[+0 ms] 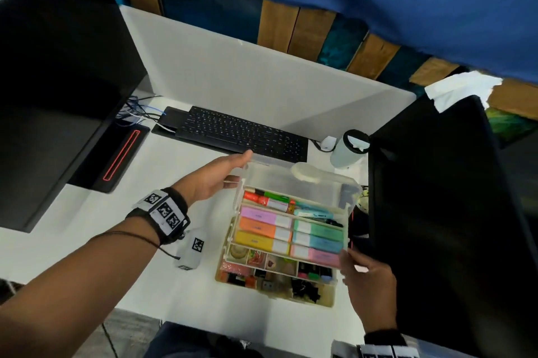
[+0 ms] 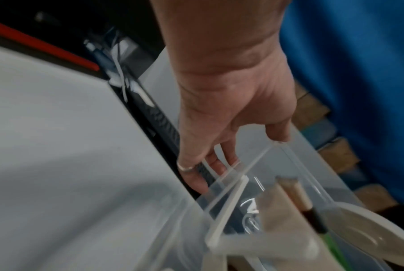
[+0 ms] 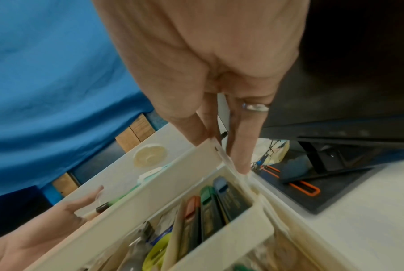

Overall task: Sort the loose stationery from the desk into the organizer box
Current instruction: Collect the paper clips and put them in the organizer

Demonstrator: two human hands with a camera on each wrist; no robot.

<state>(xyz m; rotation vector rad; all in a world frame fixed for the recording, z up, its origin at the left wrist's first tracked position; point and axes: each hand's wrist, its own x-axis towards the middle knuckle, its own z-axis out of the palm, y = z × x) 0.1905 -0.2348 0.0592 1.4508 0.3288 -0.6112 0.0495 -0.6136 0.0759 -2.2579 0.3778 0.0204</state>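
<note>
The translucent organizer box sits on the white desk with its lid raised. My left hand grips the lid's far left corner, thumb on the edge and fingers behind it. My right hand pinches the near right corner of the upper tray, seen close in the right wrist view. That tray holds coloured boxes and a back row of markers. Below it, small compartments hold clips and tape. Dark highlighters stand in the right one.
A black keyboard lies just behind the lid. Dark monitors stand at the left and close on the right. A pale bottle stands behind the box, and a white tagged device lies to its left.
</note>
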